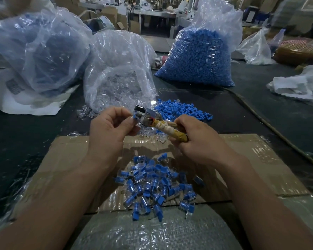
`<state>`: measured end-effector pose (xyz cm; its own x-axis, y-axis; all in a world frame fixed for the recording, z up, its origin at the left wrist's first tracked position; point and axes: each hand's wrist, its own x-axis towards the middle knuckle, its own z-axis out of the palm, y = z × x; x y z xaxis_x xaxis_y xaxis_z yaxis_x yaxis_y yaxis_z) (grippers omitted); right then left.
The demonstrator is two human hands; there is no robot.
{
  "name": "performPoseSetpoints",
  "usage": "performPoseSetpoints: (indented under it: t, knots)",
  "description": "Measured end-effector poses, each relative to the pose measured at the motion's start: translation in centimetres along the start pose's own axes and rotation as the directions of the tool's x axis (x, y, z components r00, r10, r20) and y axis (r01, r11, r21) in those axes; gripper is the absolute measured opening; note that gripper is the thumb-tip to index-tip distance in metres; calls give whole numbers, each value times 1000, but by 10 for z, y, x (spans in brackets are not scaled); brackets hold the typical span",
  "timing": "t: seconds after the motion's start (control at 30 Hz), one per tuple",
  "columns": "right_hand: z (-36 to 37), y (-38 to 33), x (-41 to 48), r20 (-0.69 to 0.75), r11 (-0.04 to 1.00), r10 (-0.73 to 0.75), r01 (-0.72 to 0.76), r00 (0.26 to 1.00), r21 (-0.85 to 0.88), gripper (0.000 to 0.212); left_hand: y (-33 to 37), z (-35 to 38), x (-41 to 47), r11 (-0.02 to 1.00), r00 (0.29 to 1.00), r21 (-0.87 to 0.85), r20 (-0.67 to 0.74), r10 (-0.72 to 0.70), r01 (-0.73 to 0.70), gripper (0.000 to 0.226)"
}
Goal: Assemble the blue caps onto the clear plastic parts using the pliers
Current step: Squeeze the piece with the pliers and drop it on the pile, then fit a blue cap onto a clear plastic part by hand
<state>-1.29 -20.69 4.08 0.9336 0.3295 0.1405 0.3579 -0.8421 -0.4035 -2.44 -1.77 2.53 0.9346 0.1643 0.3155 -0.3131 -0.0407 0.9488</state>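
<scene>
1. Step in hand: pressing a cap. The left hand (110, 127) pinches one small piece (135, 117), blue showing at the fingertips, right at the metal head of the pliers (145, 117). The right hand (197, 141) is curled round the handles. Can't tell if the jaws bite yet (blurred).
2. Next move, prob.: squeeze so the cap seats square on the clear body, w/ the piece kept straight and fingertips out of the nip. Then drop it and fetch new parts.
3. Stock: loose blue caps (181, 109) heaped on the bench (260, 114) just beyond the hands. Clear parts (119, 83) spill from an open bag beside them. Finished pieces (155, 184) piled on cardboard (70, 156) below the hands. A full bag of blue caps (199, 56) stands further back.
4. Materials: caps are opaque, blocky, matte plastic. Clear parts are glossy, see-through and small, so likely slippery. Plier head is shiny steel; handles are wrapped in yellowish cloth/tape for a soft grip. Bags are thin crinkly film. Cardboard is taped and glossy in patches. Bench top is dark and dull.
</scene>
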Motion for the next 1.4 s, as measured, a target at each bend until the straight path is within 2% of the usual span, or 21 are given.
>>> performPoseSetpoints:
  t: [0.37, 0.53, 0.63, 0.7, 0.77, 0.87, 0.97, 1.1, 1.17, 1.2, 1.3, 1.33, 1.4]
  knots:
    - [3, -6, 1, -51, 999, -6, 4, 999, -41, 18, 2, 2, -2, 997, 996, 59, -70, 47, -43, 18]
    - [3, -1, 3, -68, 1000, -9, 9, 998, 6, 24, -1, 0, 0, 997, 993, 79, -113, 18, -9, 17]
    - [-1, 8, 4, -17, 999, 34, -34, 999, 2, 26, 1, -5, 4, 999, 984, -10, -171, -48, 47, 20]
    - [-3, 12, 4, 31, 997, 77, -76, 997, -30, 30, 5, -10, 4, 995, 993, -65, -86, -83, 77, 18]
    - [-2, 13, 4, 73, 994, 104, -101, 992, -48, 33, 10, -11, 1, 990, 987, -71, 109, -115, 123, 9]
    - [-1, 12, 3, 121, 993, 115, -110, 986, -47, 35, 15, -9, -3, 975, 912, -28, 360, -198, 222, 8]
    - [-1, 12, 3, 161, 993, 113, -106, 980, -52, 35, 15, -8, -3, 966, 835, 61, 490, -250, 253, 15]
    - [1, 9, 4, 205, 995, 103, -98, 973, -34, 37, 11, -11, -2, 956, 754, 127, 590, -288, 265, 25]
    - [1, 8, 4, 219, 995, 104, -104, 970, -12, 45, 9, -11, -2, 957, 780, 123, 558, -285, 262, 18]
    - [1, 8, 4, 234, 994, 106, -109, 966, 1, 48, 7, -11, -1, 962, 825, 128, 495, -271, 239, 14]
    - [0, 9, 3, 297, 991, 110, -126, 949, 34, 62, -4, -11, 6, 965, 977, 252, 177, -118, 71, 13]
    - [-1, 10, 3, 314, 992, 107, -124, 943, 34, 67, -8, -11, 8, 945, 993, 326, 99, -63, 27, 16]
    - [-3, 11, 3, 345, 993, 100, -113, 933, 18, 74, -14, -8, 10, 905, 997, 426, 64, -31, 0, 15]
